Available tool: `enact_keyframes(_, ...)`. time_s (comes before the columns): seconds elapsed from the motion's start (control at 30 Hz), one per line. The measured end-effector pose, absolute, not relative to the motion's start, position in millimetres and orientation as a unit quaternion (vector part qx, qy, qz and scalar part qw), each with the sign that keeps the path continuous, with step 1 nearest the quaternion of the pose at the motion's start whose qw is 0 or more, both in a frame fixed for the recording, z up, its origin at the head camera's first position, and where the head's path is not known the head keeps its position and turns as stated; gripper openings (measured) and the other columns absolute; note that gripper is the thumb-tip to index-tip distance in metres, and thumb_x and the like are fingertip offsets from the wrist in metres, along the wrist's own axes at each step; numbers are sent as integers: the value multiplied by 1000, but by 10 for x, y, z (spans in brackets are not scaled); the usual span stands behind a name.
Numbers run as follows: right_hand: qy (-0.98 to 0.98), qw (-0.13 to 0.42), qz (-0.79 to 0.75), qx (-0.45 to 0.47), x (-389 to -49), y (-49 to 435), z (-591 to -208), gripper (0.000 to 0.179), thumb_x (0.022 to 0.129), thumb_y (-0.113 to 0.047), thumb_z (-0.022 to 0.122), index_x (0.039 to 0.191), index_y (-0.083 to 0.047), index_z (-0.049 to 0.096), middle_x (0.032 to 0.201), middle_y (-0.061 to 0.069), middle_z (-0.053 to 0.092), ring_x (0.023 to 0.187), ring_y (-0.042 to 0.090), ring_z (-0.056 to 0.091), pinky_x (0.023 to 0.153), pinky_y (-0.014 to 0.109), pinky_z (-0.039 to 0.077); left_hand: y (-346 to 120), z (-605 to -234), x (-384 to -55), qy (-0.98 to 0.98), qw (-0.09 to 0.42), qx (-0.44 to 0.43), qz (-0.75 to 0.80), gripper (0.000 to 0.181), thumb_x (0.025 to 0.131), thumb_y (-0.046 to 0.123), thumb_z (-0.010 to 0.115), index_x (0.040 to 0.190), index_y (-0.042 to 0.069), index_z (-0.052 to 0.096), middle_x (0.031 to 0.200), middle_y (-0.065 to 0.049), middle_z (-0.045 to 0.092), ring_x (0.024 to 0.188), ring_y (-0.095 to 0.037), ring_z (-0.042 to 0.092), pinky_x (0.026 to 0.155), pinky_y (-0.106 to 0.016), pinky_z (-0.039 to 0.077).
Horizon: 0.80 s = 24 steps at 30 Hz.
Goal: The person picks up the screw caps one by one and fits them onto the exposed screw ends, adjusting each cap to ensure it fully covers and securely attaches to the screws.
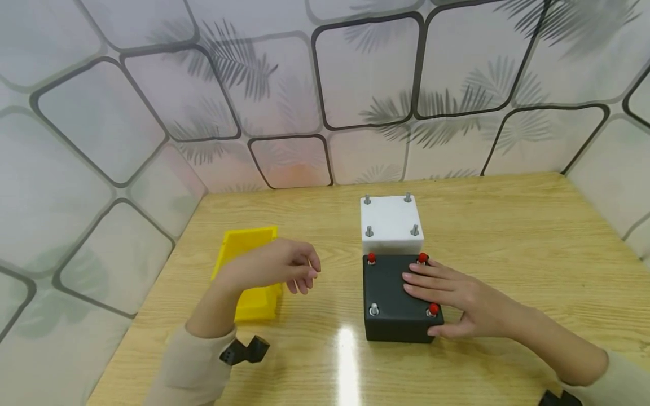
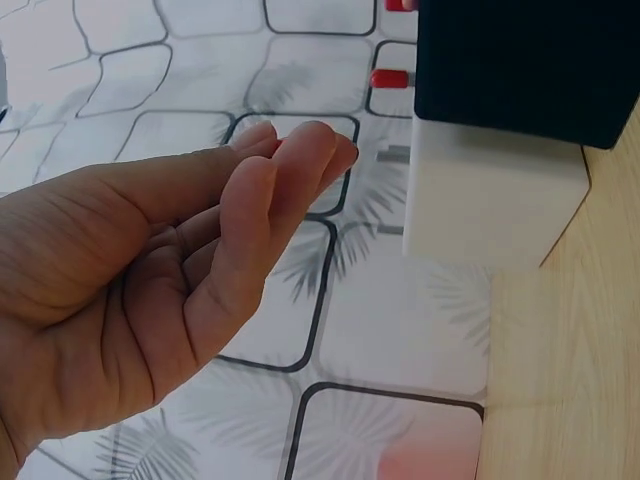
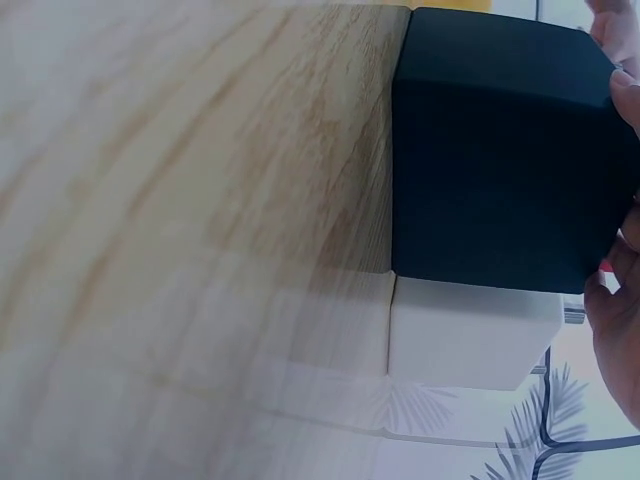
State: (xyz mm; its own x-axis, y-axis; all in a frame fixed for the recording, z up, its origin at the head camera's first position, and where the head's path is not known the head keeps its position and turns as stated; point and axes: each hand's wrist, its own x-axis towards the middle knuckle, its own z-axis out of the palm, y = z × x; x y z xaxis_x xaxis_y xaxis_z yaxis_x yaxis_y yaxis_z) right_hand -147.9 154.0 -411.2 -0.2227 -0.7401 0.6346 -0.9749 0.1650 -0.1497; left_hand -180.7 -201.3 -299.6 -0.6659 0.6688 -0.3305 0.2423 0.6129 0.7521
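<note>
At a wood-grain table [image 1: 315,361] set against a pale wall [image 1: 370,73] patterned with rounded frames and grey fronds, you are working with both bare hands around a black box [image 1: 388,287]. The box is sitting in front of you, right of centre, with a white box [image 1: 390,214] standing just behind it; whether the two are touching, one cannot tell. Your right hand [image 1: 464,296] is resting on the black box's right side, its fingers lying nearly straight across the top and the thumb spreading apart to the near right corner. Red caps [image 1: 433,309] are covering three of the box's corner posts, while the near left post [image 1: 374,309] is showing bare metal. Your left hand [image 1: 281,262] is hovering between the black box and a yellow tray [image 1: 256,304], its fingers bending toward the thumb and pinching a small red piece [image 2: 278,147], mostly hidden by the fingertips. The tray is lying to your left, partly covered by your left hand and wrist. Four metal posts [image 1: 369,231] are rising bare from the white box. You are wearing beige sleeves [image 1: 190,366].
</note>
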Motion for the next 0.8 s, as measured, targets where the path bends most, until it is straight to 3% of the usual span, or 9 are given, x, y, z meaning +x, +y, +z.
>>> enact_keyframes(0.33, -736, 214, 269, 584, -1473, 1550, -4120, 68, 81, -41, 73, 127, 5, 55, 137, 14, 51, 134, 27, 39, 116, 34, 20, -1827, -2959, -1746, 834, 314, 312, 328, 6, 96, 7, 54, 98, 5, 59, 80, -4, 64, 70, -14, 64, 66, -29, 57)
enact_keyframes(0.57, -733, 219, 273, 583, -1477, 1544, -4126, 67, 82, -42, 71, 126, 5, 56, 138, 13, 51, 135, 26, 38, 116, 35, 20, -1736, -2928, -1670, 835, 316, 322, 314, 7, 96, 4, 53, 99, 4, 59, 82, -4, 64, 71, -13, 63, 70, -33, 57)
enact_keyframes(0.8, -733, 218, 267, 586, -1477, 1557, -4123, 68, 80, -41, 74, 126, 6, 56, 136, 15, 52, 134, 28, 40, 116, 35, 20, -1642, -2926, -1622, 830, 319, 341, 304, 8, 96, 4, 52, 99, 5, 59, 81, -1, 62, 71, -11, 63, 69, -26, 56)
